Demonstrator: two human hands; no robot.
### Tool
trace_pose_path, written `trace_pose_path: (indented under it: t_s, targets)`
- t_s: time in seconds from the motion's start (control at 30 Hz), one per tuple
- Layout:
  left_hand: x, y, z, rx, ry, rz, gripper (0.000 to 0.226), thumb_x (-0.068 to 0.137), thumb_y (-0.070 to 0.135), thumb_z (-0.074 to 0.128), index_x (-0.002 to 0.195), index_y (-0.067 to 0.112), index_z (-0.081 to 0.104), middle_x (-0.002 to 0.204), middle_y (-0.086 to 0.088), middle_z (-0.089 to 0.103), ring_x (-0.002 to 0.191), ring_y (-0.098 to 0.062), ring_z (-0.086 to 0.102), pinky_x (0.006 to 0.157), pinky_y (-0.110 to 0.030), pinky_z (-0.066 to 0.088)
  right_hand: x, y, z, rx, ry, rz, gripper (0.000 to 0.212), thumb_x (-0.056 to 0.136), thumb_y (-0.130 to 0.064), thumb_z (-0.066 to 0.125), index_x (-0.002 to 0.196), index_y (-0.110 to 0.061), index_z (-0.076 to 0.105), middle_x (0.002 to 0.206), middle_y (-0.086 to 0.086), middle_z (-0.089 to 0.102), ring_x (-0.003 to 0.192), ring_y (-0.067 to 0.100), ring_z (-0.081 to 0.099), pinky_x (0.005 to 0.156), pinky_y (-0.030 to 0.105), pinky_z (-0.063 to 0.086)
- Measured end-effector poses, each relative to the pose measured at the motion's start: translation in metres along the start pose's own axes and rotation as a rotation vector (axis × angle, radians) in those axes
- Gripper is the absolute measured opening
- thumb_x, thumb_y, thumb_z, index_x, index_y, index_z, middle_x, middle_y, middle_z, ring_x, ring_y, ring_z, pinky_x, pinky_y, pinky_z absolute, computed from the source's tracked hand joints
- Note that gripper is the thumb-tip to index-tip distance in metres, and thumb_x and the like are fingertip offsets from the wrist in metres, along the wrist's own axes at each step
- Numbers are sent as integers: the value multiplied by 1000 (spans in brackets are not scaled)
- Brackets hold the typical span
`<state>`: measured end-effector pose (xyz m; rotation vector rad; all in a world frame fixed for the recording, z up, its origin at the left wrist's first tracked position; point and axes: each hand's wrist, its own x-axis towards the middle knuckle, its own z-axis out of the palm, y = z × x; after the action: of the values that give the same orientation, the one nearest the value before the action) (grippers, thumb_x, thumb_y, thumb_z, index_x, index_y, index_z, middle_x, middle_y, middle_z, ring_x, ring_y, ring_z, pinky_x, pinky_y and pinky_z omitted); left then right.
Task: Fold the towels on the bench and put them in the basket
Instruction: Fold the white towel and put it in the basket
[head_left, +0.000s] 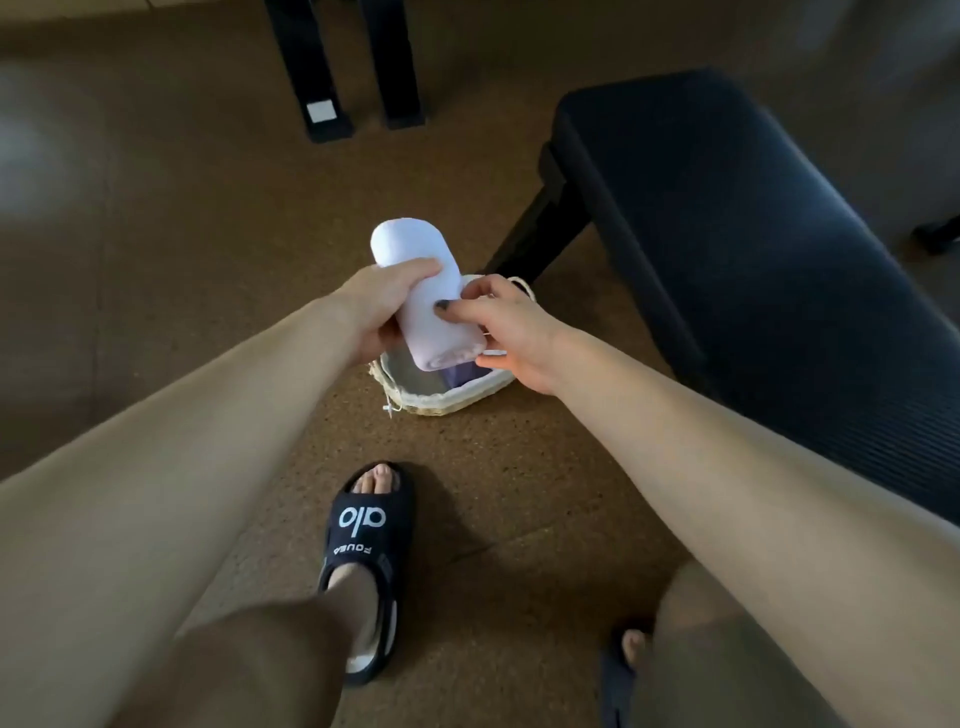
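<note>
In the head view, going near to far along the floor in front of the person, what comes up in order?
Slipper → basket → rolled white towel, held over the basket by left hand and right hand → black furniture legs.

Basket (447, 402) on cork floor (208, 218)

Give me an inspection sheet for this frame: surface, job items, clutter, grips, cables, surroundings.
Surface: brown speckled floor; dark padded bench at right, no towels on its visible top.
Job items: white rolled towel held over the basket; something purple already inside.
Clutter: nothing seen.
Grips: left hand wraps the towel from the left side; right hand pinches its right side.
Cables: nothing seen.
Surroundings: black furniture legs at top; person's feet in dark slides.
</note>
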<state>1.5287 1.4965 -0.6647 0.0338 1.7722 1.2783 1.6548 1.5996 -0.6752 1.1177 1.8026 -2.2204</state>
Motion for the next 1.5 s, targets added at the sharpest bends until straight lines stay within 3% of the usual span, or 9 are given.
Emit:
trace_pose_path:
  t_s: [0.13,0.33,0.43,0.63,0.9,1.13,1.27,1.4,1.5]
  targets:
    - [64,-24,-18,17,60,-26,48,93,37,72,129,8,59,113,-11,74,101,-26,73,89,-43,61,67,28,15,64,-17,56,33,89,-25,78,111,-23,53,125,6,64,111,23,66,96,46,57]
    - [155,-73,-15,302,263,-36,70,88,52,69,139,9,49,122,-12,65,106,-32,66,89,-44,56,150,84,31,-257,147,31,40,85,-37,75,111,-23,48,107,-4,56,104,22,60,94,48,54]
    - [189,-94,-9,388,313,-78,65,98,40,58,145,2,32,141,-21,52,124,-40,55,100,-45,47,175,106,37,-401,170,6,37,91,-35,69,113,-19,44,103,-2,56,95,22,57,81,37,45]
    - [206,-119,-19,752,243,82,62,94,11,48,150,13,21,140,-27,44,126,-47,49,102,-54,47,200,141,38,-459,148,-24,29,97,-29,64,108,-20,39,90,-6,51,74,6,51,56,21,36]
    - [196,-131,-24,1512,114,264,40,101,11,48,141,8,49,151,-23,31,125,-46,49,99,-42,42,223,148,47,-689,157,38,33,101,-28,58,123,-11,40,122,15,62,106,35,65,73,36,42]
    - [200,-148,-25,1804,92,476,38,99,26,57,136,15,52,137,-6,46,116,-25,58,96,-40,44,234,158,57,-871,153,29,32,103,-25,52,128,-8,42,127,18,64,115,38,64,78,35,42]
    - [200,-158,-32,1919,55,611,48,102,33,47,146,16,40,141,-5,50,127,-23,53,106,-36,40,236,160,59,-972,124,-3,32,104,-22,51,132,-9,44,124,17,67,115,36,65,78,34,40]
    - [202,-161,-30,2066,26,539,52,101,36,48,147,15,41,146,-6,48,131,-23,50,106,-37,35,235,161,58,-1036,105,-12,32,103,-22,53,132,-10,47,121,15,68,113,34,65,78,35,41]
    - [206,-158,-24,2097,-5,455,53,101,37,50,148,15,40,144,-7,48,129,-23,51,106,-38,36,235,165,58,-1130,104,-21,43,92,-27,71,129,-15,51,126,12,63,119,32,61,89,39,49]
